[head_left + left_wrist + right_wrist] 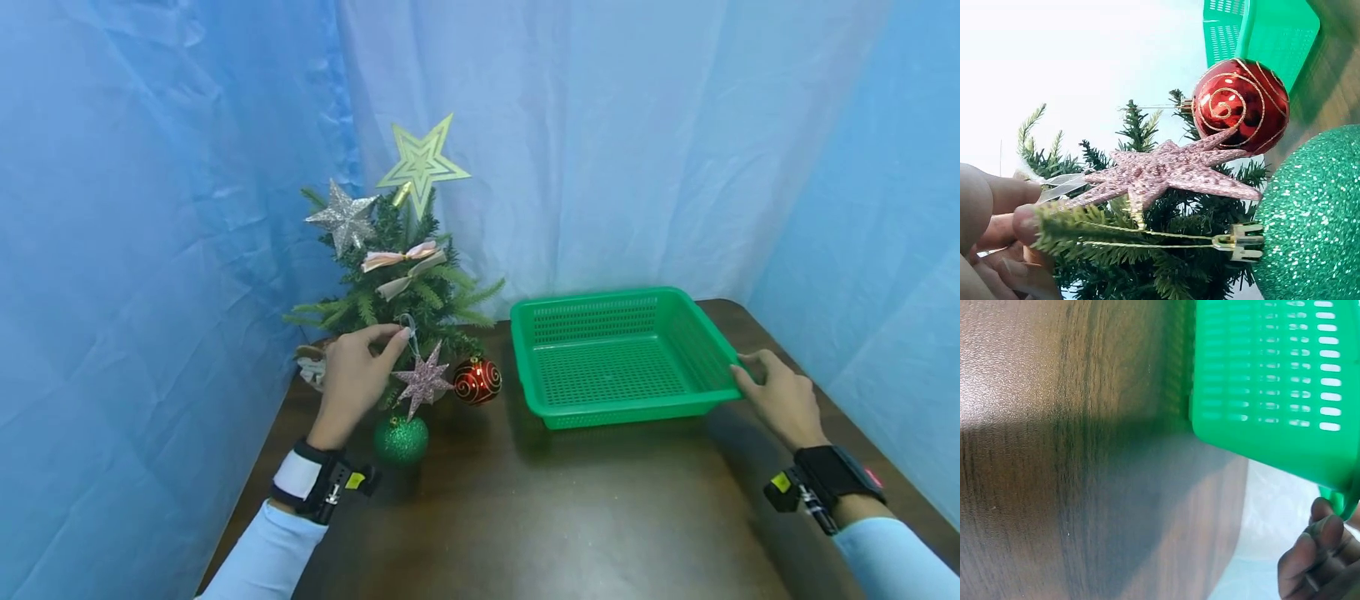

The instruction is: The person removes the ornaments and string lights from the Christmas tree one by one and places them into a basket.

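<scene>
My left hand pinches the clear ribbon loop of a pink glittery star ornament between thumb and forefinger, in front of the small Christmas tree's lower branches. In the left wrist view the star lies between a red bauble with gold swirls and a green glitter bauble on a gold cord. At the right, my right hand grips the near right corner of the green plastic basket, thumb on the rim and fingers curled beneath it. Nothing lies inside the basket.
A gold star tops the tree, with a silver star and two ribbon bows below it. Blue-white curtains enclose the dark wooden table at the back and sides.
</scene>
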`<action>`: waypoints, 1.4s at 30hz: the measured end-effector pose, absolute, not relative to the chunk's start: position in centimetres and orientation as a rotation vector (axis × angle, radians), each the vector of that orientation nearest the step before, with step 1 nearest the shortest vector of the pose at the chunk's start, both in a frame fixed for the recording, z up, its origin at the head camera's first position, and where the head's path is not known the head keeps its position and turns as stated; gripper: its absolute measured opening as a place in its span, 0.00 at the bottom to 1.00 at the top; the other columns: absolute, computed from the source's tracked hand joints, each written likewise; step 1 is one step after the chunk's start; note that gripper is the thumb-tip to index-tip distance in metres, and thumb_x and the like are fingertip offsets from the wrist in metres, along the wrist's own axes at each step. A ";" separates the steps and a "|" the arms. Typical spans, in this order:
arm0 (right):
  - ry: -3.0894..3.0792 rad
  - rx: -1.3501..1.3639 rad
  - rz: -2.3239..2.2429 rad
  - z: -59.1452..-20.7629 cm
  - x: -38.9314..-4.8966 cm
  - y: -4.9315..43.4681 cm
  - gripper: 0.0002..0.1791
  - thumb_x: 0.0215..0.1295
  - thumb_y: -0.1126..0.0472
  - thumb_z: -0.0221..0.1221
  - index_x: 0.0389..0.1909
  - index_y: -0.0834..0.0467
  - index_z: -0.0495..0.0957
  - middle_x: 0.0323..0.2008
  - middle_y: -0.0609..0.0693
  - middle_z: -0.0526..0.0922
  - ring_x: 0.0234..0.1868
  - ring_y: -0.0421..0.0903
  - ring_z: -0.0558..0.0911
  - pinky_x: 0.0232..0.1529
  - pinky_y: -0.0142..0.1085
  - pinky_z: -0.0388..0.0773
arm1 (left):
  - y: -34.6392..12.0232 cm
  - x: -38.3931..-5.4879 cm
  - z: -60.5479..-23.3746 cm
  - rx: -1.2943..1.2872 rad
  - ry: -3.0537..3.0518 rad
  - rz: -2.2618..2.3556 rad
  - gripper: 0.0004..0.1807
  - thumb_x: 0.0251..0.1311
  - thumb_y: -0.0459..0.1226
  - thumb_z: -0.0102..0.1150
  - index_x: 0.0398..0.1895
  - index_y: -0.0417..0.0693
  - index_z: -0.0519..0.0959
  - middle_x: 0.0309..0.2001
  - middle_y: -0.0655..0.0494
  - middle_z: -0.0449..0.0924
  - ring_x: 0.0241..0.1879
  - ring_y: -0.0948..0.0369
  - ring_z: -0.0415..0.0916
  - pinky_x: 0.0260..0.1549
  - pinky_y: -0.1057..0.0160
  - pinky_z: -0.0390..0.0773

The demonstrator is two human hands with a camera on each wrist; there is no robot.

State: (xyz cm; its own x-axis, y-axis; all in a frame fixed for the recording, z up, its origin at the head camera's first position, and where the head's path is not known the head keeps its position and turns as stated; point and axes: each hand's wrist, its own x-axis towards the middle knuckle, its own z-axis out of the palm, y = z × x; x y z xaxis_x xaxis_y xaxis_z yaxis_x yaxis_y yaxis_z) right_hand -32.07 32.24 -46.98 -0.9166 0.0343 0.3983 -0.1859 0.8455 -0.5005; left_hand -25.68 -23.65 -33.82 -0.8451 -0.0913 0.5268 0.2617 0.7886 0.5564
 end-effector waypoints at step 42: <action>-2.635 0.055 0.805 -47.1 -32.1 31.9 0.25 0.79 0.50 0.54 0.63 0.67 0.74 0.32 0.62 0.82 0.17 0.48 0.67 0.18 0.40 0.61 | -20.6 -24.4 -30.0 -0.297 -2.172 -0.832 0.08 0.70 0.42 0.65 0.39 0.48 0.89 0.22 0.59 0.81 0.15 0.63 0.68 0.18 0.61 0.65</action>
State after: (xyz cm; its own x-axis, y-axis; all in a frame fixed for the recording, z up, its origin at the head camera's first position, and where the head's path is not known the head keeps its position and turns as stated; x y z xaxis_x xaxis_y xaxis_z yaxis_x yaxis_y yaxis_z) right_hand -32.07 31.95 -47.13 -0.9259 0.0731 0.3707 -0.1466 0.8347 -0.5308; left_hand -24.44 -20.55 -30.04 -0.6716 -0.0541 0.7390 0.4534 0.7588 0.4676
